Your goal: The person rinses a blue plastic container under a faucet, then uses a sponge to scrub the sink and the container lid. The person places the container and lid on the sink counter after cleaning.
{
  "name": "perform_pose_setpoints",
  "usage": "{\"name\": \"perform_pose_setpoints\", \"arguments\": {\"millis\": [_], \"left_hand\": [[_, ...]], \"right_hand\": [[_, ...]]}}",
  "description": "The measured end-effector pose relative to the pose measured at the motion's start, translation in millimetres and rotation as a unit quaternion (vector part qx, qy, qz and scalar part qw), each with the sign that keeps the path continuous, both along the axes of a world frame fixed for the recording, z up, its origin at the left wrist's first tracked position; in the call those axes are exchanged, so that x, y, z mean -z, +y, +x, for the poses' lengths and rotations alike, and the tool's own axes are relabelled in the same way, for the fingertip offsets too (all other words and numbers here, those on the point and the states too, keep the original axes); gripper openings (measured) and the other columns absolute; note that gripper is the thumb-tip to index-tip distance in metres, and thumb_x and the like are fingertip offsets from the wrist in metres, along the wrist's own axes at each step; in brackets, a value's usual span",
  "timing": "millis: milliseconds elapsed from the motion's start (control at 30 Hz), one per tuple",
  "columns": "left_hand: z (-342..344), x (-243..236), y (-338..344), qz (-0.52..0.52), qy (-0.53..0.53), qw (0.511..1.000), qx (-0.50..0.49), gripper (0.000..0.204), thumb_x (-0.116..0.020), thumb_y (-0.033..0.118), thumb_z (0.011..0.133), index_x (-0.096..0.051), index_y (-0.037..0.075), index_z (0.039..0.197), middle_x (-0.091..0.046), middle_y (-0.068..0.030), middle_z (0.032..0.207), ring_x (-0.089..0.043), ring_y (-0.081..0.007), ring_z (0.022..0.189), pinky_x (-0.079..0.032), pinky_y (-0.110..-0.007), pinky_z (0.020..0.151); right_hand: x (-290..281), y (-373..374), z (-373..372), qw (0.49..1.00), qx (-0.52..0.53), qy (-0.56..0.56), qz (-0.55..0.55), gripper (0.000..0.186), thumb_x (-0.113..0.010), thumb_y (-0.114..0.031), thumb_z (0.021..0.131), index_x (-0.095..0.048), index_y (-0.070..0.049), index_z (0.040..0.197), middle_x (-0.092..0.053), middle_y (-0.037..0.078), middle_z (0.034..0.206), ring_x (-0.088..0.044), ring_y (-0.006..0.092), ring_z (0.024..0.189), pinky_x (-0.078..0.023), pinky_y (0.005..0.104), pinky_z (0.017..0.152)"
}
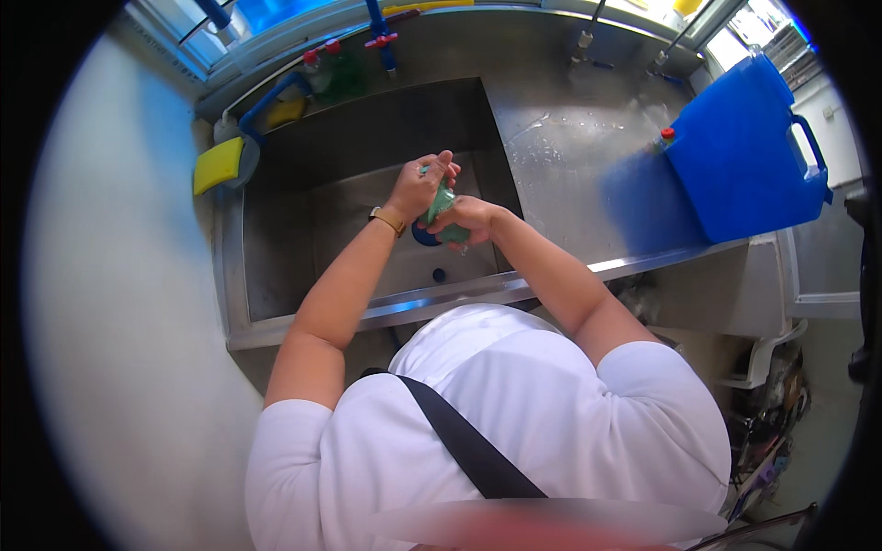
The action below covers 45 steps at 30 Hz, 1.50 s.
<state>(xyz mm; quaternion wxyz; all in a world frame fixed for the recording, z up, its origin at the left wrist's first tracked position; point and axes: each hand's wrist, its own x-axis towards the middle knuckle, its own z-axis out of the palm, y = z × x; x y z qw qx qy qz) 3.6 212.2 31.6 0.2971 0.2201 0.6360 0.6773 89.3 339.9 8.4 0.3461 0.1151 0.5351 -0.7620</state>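
Both my hands are over the metal sink, closed around a wet green thing that looks soft, like a cloth. My left hand, with a watch on its wrist, grips the upper part. Lower and to the right, my right hand wraps round the other end, its fingers partly hidden. Water clings to the green thing and drips below my right hand. Behind my hands a dark blue round thing shows in part; I cannot tell what it is. A small dark drain lies in the sink floor.
A big blue jerrycan stands on the wet steel counter at the right. At the left are a yellow sponge and a bent blue pipe. Red-capped bottles and a blue tap line the back edge.
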Motion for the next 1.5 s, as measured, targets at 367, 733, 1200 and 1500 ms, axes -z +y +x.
{"name": "perform_pose_setpoints", "arguments": {"millis": [367,733,1200,1500], "left_hand": [[17.7,74.2,32.8,-0.143,-0.013,0.983,-0.117,0.052,-0.054,0.054,0.098,-0.06,0.006,0.077,-0.057,-0.0004,0.065,-0.053,-0.0079,0.055,-0.045,-0.023,0.051],[18.7,96.2,36.5,-0.29,0.161,0.933,-0.137,0.067,-0.042,0.062,0.099,-0.059,0.005,0.069,-0.06,-0.0112,0.063,-0.059,-0.0247,0.06,-0.048,-0.037,0.062],[29.9,91.4,29.4,-0.414,0.229,0.873,-0.116,0.062,-0.035,0.05,0.102,-0.068,-0.001,0.089,-0.066,-0.0288,0.095,-0.061,-0.0484,0.095,-0.049,-0.051,0.082],[34.4,92.1,24.3,-0.41,0.247,0.866,-0.146,0.058,-0.037,0.045,0.102,-0.065,-0.001,0.083,-0.064,-0.0288,0.089,-0.06,-0.0494,0.089,-0.047,-0.053,0.077]], "right_hand": [[58.7,-16.6,17.4,0.981,0.094,-0.052,0.16,0.021,-0.076,-0.024,0.08,-0.066,-0.008,0.089,-0.063,0.006,0.077,-0.062,0.0154,0.063,-0.04,0.0277,0.044],[69.2,-24.4,17.8,0.89,-0.003,0.157,0.429,0.045,-0.061,-0.043,0.087,-0.07,-0.004,0.107,-0.068,0.024,0.11,-0.063,0.0401,0.108,-0.049,0.0443,0.091],[82.4,-32.3,23.5,0.89,-0.038,0.25,0.379,0.043,-0.057,-0.038,0.091,-0.064,-0.008,0.12,-0.065,0.022,0.121,-0.059,0.0385,0.117,-0.047,0.0437,0.098],[73.6,-32.6,24.6,0.897,-0.07,0.22,0.376,0.045,-0.058,-0.04,0.09,-0.065,-0.008,0.12,-0.065,0.021,0.123,-0.058,0.0378,0.119,-0.046,0.0441,0.099]]}}
